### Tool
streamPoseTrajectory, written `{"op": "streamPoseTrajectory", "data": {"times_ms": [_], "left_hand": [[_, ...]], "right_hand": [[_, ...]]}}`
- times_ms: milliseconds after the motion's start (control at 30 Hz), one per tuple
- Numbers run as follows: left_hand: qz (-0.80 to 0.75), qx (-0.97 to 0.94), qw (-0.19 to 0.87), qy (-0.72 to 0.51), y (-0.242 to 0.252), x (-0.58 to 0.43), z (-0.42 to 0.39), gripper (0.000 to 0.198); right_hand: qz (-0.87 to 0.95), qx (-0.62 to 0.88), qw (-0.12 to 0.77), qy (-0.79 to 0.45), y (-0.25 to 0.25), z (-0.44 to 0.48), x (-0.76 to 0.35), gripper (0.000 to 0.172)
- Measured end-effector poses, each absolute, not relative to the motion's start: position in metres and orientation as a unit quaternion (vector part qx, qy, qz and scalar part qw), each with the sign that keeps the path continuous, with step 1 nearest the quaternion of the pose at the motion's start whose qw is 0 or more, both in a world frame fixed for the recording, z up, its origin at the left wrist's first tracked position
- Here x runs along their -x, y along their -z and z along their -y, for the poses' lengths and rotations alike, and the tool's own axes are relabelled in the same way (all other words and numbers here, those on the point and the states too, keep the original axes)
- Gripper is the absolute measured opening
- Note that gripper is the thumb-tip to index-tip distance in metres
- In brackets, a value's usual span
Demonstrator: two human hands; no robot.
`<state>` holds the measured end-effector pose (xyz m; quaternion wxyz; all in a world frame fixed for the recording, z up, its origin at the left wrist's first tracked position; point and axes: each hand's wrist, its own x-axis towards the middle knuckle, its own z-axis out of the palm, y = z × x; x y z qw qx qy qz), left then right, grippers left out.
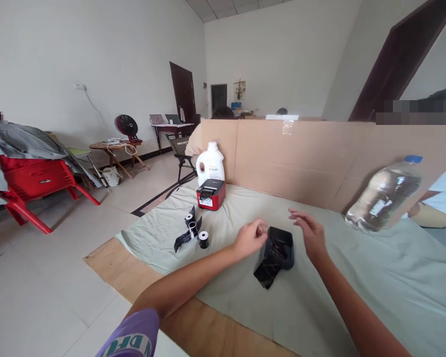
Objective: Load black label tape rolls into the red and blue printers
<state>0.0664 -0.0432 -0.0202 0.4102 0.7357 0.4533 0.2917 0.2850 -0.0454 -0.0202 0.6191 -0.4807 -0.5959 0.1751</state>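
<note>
The black thermal printer (285, 237) is placed, seemingly for two-handed access, between loosely curled left hand (250, 239) and half-open right hand (312, 235), both empty

The small black boxy device (281, 234) looks like smooth plastic, its flat black strip (266, 271) glossy. The pale green cloth (305, 307) is matt and creased, the tan board (208, 327) wooden, the brown upright panel (290, 163) matt cardboard, the big clear bottle (386, 193) shiny plastic.
</note>
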Motion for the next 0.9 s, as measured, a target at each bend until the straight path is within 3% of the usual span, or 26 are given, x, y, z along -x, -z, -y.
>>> {"op": "streamPoseTrajectory", "data": {"times_ms": [167,333,900], "left_hand": [[-0.501,-0.652,0.548,-0.153,0.046,-0.084,-0.001,0.024],[-0.446,-0.639,0.624,-0.053,0.046,-0.076,-0.027,0.015],[-0.47,-0.637,0.608,-0.054,0.046,-0.076,-0.032,0.022]], "right_hand": [[0.597,0.551,0.524,-0.256,0.094,0.048,-0.295,0.047],[0.612,0.584,0.477,-0.238,0.105,0.052,-0.294,0.064],[0.614,0.585,0.47,-0.245,0.107,0.051,-0.292,0.073]]}}
